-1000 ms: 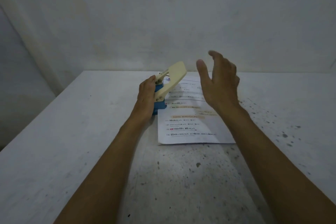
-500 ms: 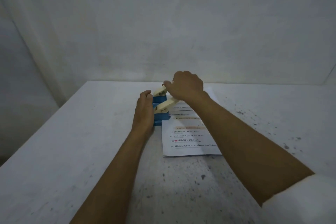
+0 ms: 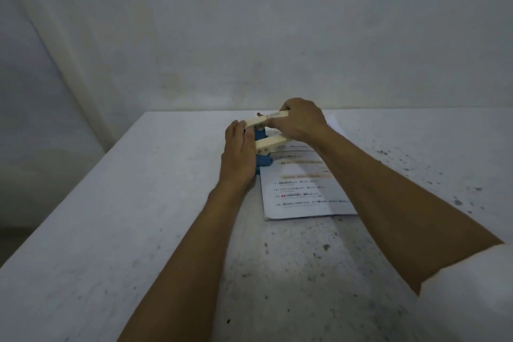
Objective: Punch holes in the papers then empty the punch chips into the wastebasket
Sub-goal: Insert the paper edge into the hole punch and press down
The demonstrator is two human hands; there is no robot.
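Our left hand (image 3: 239, 153) braces the stiff blue hole punch (image 3: 262, 161) while our right hand (image 3: 301, 121) is clamped on its cream lever (image 3: 268, 116), the thin papers (image 3: 302, 194) likely to slip.

The hole punch (image 3: 263, 147) has a blue body and cream-coloured lever arms. The papers (image 3: 302, 191) are white, printed with black lines of text, a pale orange band across the middle and a small red mark beside one line. The table (image 3: 138, 230) is pale grey-white, flecked with dark specks. A white sleeve (image 3: 469, 300) covers the right upper arm.
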